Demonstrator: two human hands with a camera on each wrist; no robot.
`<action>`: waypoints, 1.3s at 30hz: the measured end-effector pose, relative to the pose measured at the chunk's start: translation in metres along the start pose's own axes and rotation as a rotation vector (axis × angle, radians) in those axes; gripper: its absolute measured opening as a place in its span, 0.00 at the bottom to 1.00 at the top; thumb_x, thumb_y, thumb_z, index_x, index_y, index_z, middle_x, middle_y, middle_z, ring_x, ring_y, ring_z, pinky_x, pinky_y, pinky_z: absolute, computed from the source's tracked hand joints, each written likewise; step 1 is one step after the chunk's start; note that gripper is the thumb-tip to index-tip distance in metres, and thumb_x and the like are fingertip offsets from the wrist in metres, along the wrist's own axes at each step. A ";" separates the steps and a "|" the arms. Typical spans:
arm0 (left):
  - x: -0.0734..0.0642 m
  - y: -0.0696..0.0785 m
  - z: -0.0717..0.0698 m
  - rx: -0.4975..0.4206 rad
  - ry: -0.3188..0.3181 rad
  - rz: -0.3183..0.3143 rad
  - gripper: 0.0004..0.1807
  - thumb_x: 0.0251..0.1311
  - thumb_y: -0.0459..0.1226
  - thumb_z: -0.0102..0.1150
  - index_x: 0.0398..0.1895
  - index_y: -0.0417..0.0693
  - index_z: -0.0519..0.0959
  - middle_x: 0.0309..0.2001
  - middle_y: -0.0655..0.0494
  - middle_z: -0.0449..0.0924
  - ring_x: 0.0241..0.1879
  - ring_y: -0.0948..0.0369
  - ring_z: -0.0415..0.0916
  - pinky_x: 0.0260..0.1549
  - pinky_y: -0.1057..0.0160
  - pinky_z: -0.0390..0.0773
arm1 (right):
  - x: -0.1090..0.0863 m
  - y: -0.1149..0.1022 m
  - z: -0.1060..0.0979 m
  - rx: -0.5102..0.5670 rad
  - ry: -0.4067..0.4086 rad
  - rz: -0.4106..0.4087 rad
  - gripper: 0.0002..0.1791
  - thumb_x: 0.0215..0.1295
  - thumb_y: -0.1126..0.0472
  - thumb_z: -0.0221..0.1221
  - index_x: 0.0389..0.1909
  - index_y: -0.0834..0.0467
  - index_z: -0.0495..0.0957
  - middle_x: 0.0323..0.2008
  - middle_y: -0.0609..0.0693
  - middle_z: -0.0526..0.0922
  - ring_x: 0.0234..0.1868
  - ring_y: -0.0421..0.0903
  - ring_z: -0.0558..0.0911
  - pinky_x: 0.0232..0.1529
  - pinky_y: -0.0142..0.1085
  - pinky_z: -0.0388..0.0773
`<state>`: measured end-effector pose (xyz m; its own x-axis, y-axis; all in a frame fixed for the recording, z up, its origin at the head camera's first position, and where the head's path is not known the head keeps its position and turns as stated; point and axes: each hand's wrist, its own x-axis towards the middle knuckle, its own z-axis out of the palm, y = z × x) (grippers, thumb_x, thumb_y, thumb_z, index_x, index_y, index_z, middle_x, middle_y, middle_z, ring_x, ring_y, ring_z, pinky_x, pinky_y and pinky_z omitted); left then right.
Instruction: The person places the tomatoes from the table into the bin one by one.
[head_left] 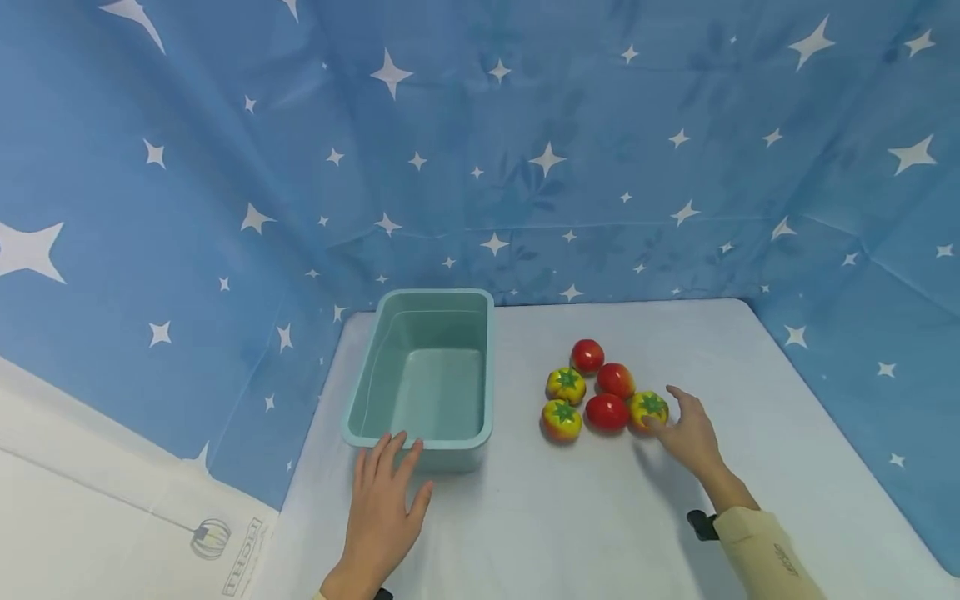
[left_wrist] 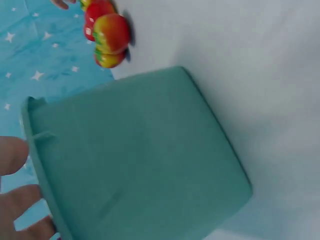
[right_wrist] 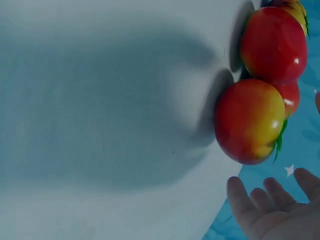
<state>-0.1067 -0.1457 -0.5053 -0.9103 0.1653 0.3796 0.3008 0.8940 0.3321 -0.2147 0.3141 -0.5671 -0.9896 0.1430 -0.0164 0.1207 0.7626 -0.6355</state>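
Observation:
My right hand [head_left: 688, 435] reaches in from the right beside a yellow-and-red toy persimmon [head_left: 648, 411] with a green leafy top. Its thumb and fingers are spread apart. In the right wrist view, the fingers [right_wrist: 240, 197] stand off from the persimmon [right_wrist: 250, 121], with a gap between. A teal plastic bin [head_left: 489, 367] stands at the left of the table, with nothing inside. My left hand [head_left: 384, 508] lies at the bin's near rim, fingers extended over it. The left wrist view shows fingertips [left_wrist: 12, 155] beside the rim; whether they touch it I cannot tell.
Left of the right hand, several other toy fruits cluster: two yellow persimmons with green tops [head_left: 566, 385] and three smooth red fruits [head_left: 607, 412]. A white cloth covers the table [head_left: 570, 517]. A blue star-patterned curtain [head_left: 600, 167] hangs behind and at both sides.

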 end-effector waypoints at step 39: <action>-0.005 -0.016 0.034 -0.060 0.336 0.099 0.26 0.74 0.48 0.35 0.58 0.47 0.79 0.60 0.44 0.73 0.64 0.43 0.65 0.67 0.39 0.53 | 0.010 -0.066 0.004 0.280 0.237 0.070 0.44 0.64 0.53 0.61 0.74 0.63 0.50 0.68 0.67 0.53 0.64 0.66 0.65 0.56 0.58 0.73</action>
<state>-0.1164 -0.1469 -0.5419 -0.7346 0.0948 0.6718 0.4082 0.8527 0.3260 -0.2327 0.2627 -0.5284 -0.9300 0.3560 0.0914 0.1287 0.5484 -0.8263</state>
